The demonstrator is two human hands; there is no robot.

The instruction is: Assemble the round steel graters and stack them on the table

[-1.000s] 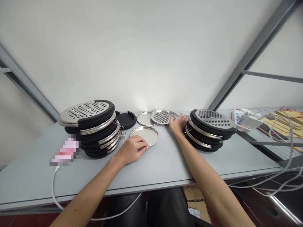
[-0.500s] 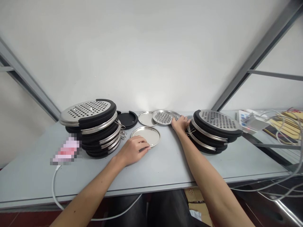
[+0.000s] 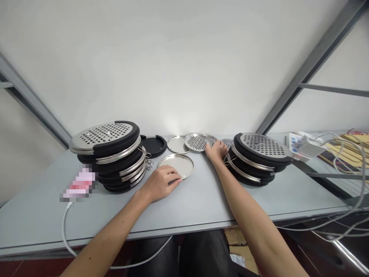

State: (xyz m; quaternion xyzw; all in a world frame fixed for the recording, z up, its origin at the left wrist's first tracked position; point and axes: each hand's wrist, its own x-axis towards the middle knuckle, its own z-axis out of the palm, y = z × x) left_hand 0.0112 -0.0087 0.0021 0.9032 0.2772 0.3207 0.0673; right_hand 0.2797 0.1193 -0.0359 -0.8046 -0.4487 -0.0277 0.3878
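My left hand (image 3: 163, 182) has its fingers closed on the near rim of a shallow round metal tray (image 3: 180, 164) lying on the grey table. My right hand (image 3: 216, 151) reaches to the back, its fingers at the round metal grater discs beside the right stack; what its fingertips hold is hidden. A perforated disc (image 3: 197, 142) lies just left of it, overlapping another shallow metal tray (image 3: 175, 144). Behind my left hand is a black round holder (image 3: 154, 146). Another perforated disc (image 3: 227, 143) shows partly between my right hand and the right stack.
Tall stacks of black-rimmed graters stand at left (image 3: 108, 157) and right (image 3: 259, 157). A blurred pink object (image 3: 80, 184) with a white cable (image 3: 63, 227) lies at left. A power strip (image 3: 300, 148), cables and yellow items (image 3: 346, 154) are at far right.
My right hand has shifted slightly left over the discs, its fingers more bent. My left hand stays on the tray rim. The view has moved slightly.
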